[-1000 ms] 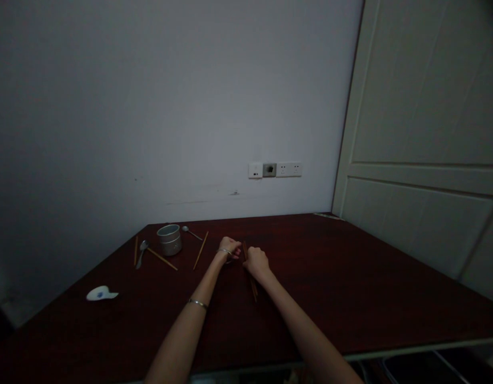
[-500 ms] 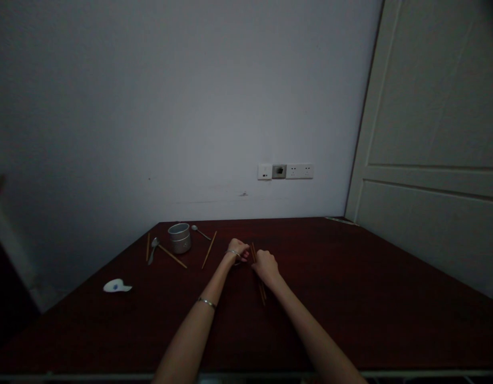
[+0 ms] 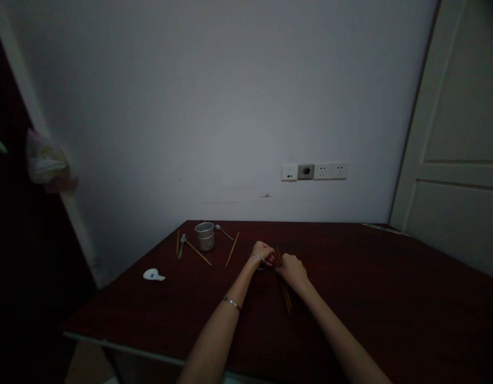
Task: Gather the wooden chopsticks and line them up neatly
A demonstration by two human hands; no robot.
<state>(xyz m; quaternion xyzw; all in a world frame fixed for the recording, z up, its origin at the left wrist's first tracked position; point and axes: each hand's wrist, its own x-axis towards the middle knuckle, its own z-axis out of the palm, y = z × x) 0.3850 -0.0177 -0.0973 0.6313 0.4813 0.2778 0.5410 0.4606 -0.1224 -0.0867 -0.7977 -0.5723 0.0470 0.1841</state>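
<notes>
A bundle of wooden chopsticks (image 3: 287, 300) slants across the middle of the table, between my two hands. My right hand (image 3: 293, 271) is closed round the chopsticks partway up, its fingers mostly hidden behind the back of the hand. At their upper end, my left hand (image 3: 264, 253) has its fingers curled in and pressed against the sticks. How many chopsticks are in the bundle I cannot tell. To the left, a loose chopstick (image 3: 232, 249) lies by itself, with a grey metal cup (image 3: 205, 237) standing upright beyond it.
Behind the cup lies a metal spoon (image 3: 224, 232). Left of it are another metal spoon (image 3: 182, 245), a slanting chopstick (image 3: 199, 253) and one more chopstick (image 3: 178, 242). A white spoon (image 3: 153, 274) rests nearer the left edge of the table (image 3: 122, 320). Wall sockets (image 3: 330, 170) sit above the back edge.
The view has turned left, so everything sits further right in the picture. My left fingers have come closer to the chopsticks' upper end. The right hand keeps its hold.
</notes>
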